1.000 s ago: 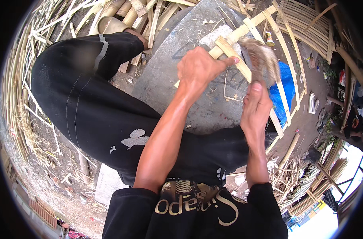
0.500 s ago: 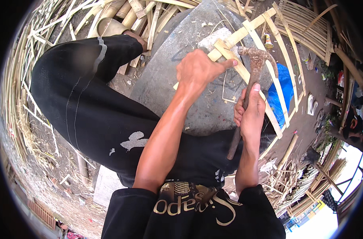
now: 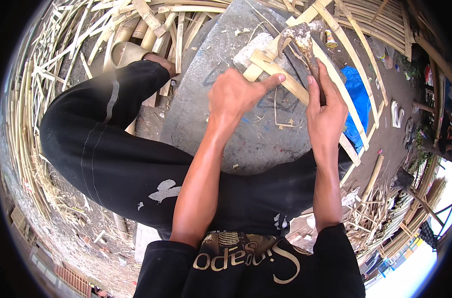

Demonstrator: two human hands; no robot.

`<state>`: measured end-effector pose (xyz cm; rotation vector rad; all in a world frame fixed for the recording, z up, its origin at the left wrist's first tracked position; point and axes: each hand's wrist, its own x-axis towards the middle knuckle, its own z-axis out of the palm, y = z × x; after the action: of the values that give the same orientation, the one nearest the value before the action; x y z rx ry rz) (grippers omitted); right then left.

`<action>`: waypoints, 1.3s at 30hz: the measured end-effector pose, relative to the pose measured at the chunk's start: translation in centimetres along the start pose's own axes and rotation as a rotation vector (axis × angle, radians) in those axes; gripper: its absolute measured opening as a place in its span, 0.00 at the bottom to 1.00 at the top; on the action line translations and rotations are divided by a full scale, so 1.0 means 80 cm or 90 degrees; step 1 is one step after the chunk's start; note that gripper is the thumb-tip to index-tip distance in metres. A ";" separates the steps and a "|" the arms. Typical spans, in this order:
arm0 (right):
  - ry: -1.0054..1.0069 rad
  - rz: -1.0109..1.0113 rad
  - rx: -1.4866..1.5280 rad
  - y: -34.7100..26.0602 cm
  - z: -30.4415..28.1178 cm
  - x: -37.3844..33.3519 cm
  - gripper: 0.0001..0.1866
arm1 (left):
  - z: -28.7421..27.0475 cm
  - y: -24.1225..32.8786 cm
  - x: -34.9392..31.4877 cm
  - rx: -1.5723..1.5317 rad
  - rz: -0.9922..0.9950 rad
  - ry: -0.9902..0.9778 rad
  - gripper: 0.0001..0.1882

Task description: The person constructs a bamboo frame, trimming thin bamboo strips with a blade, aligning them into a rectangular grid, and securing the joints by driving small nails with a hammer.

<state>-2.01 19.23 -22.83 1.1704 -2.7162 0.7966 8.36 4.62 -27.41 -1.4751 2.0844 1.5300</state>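
My left hand (image 3: 236, 94) is closed over a pale bamboo strip (image 3: 255, 69), its thumb stretched out along a crossing strip (image 3: 288, 82). The strips cross over a small whitish block (image 3: 250, 49) on the grey slab (image 3: 201, 119). My right hand (image 3: 327, 104) grips a rusty claw hammer (image 3: 305, 44) close below its head. The curved claw points left, just above the crossed strips, and I cannot see it touching them. Most of the handle is hidden by my hand. The strips belong to a larger curved bamboo frame (image 3: 345, 44) that reaches out to the right.
A blue plastic sheet (image 3: 356, 99) lies under the frame. Piled bamboo strips (image 3: 32, 124) and thick poles (image 3: 141, 27) fill the left and far side. A slatted bamboo panel (image 3: 375, 27) is at the far right. My bent leg (image 3: 126, 144) borders the slab.
My right hand has moved up and away, gripping nearer the hammer's head. The hammer has turned, so its claw now points left instead of right. My left hand keeps its hold, shifted slightly.
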 end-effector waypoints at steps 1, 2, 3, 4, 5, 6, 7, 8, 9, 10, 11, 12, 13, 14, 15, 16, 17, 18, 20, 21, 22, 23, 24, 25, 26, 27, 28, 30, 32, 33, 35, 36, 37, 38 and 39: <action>-0.012 -0.014 -0.021 -0.005 0.001 0.010 0.20 | -0.002 -0.001 0.001 0.005 -0.002 0.007 0.49; -0.028 -0.022 -0.014 -0.003 0.003 0.012 0.20 | -0.002 -0.001 0.001 0.002 -0.003 0.005 0.49; -0.045 -0.031 -0.007 0.002 0.004 0.012 0.21 | -0.002 0.000 0.000 -0.002 -0.005 0.004 0.49; -0.059 -0.042 0.000 0.004 0.005 0.013 0.22 | -0.001 0.001 0.000 -0.006 -0.005 0.004 0.49; -0.063 -0.042 -0.020 0.002 0.005 0.011 0.22 | 0.000 0.001 0.000 -0.007 -0.002 0.008 0.49; -0.067 -0.042 -0.040 -0.002 0.003 0.007 0.22 | 0.000 0.001 0.000 -0.007 0.002 0.011 0.49; -0.073 -0.041 -0.058 -0.006 0.002 0.003 0.22 | 0.000 -0.001 -0.001 -0.007 0.003 0.015 0.48; -0.072 -0.061 -0.071 -0.007 0.000 0.001 0.22 | 0.000 -0.002 -0.001 -0.013 0.004 0.015 0.48; -0.071 -0.081 -0.083 -0.005 -0.003 0.000 0.22 | -0.001 -0.003 -0.001 -0.019 0.006 0.014 0.48; -0.068 -0.099 -0.097 -0.003 -0.006 0.001 0.23 | -0.002 -0.002 -0.002 -0.023 0.010 0.013 0.48; -0.066 -0.099 -0.086 -0.002 -0.009 0.002 0.23 | -0.002 -0.003 -0.002 -0.027 0.014 0.015 0.48; -0.064 -0.099 -0.075 -0.001 -0.011 0.003 0.23 | -0.003 -0.004 -0.003 -0.030 0.018 0.016 0.47; -0.061 -0.099 -0.068 0.001 -0.015 0.003 0.24 | -0.001 -0.004 -0.004 -0.035 0.024 0.015 0.47; -0.056 -0.122 -0.063 0.002 -0.014 0.004 0.24 | 0.000 -0.004 -0.004 -0.039 0.025 0.012 0.47; -0.052 -0.146 -0.057 0.002 -0.010 0.009 0.24 | -0.001 -0.006 -0.002 -0.044 0.026 0.009 0.47; -0.045 -0.171 -0.054 0.001 -0.008 0.014 0.25 | -0.001 -0.006 0.000 -0.050 0.030 0.006 0.47; -0.046 -0.190 -0.078 0.001 -0.004 0.015 0.25 | 0.000 -0.006 0.000 -0.040 0.029 0.007 0.47; -0.035 -0.185 -0.075 0.006 0.003 0.013 0.26 | 0.002 -0.007 0.001 -0.030 0.029 0.007 0.47; -0.011 -0.185 -0.061 0.016 0.018 0.013 0.26 | 0.002 -0.005 0.001 -0.019 0.030 0.025 0.47; 0.002 -0.187 -0.062 0.021 0.017 0.013 0.27 | 0.004 -0.002 0.000 -0.018 0.033 0.037 0.47; 0.003 -0.187 -0.071 0.024 0.014 0.013 0.27 | 0.005 -0.003 -0.003 -0.013 0.030 0.046 0.47; 0.003 -0.188 -0.081 0.026 0.010 0.014 0.27 | 0.003 -0.002 -0.003 -0.013 0.025 0.037 0.48; 0.004 -0.188 -0.091 0.026 0.008 0.016 0.27 | 0.001 -0.001 -0.003 -0.014 0.020 0.028 0.48; -0.011 -0.184 -0.095 0.022 0.004 0.017 0.27 | -0.001 -0.001 -0.003 -0.016 0.017 0.017 0.48; -0.022 -0.178 -0.086 0.020 0.005 0.016 0.27 | -0.001 -0.004 -0.001 -0.016 0.013 0.010 0.48; -0.033 -0.172 -0.078 0.018 0.006 0.015 0.27 | -0.002 -0.007 0.000 -0.015 0.010 0.002 0.48; -0.043 -0.171 -0.069 0.018 0.006 0.016 0.27 | -0.002 -0.007 0.001 -0.018 0.005 -0.002 0.48; -0.036 -0.192 -0.069 0.021 0.001 0.019 0.27 | 0.000 -0.002 0.001 -0.013 0.006 0.006 0.48; -0.032 -0.212 -0.077 0.020 -0.001 0.019 0.27 | -0.001 -0.002 -0.001 -0.012 0.009 0.009 0.48; -0.032 -0.224 -0.086 0.019 -0.002 0.018 0.27 | -0.001 -0.004 -0.001 -0.017 0.012 0.010 0.48; -0.035 -0.234 -0.111 0.016 -0.006 0.023 0.27 | 0.000 -0.005 -0.001 -0.023 0.014 0.010 0.48; -0.037 -0.231 -0.126 0.013 -0.011 0.028 0.27 | 0.000 -0.005 0.000 -0.022 0.013 0.010 0.48; -0.039 -0.227 -0.141 0.011 -0.014 0.031 0.27 | 0.000 -0.005 0.000 -0.019 0.012 0.008 0.48; -0.045 -0.247 -0.153 0.013 -0.014 0.031 0.27 | 0.000 -0.005 0.000 -0.021 0.013 0.009 0.48; -0.051 -0.267 -0.165 0.016 -0.014 0.030 0.26 | 0.001 -0.006 0.000 -0.024 0.015 0.011 0.48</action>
<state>-4.72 18.96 -21.82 1.6466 -2.3991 0.3391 8.71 4.72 -27.75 -1.4861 2.1006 1.5788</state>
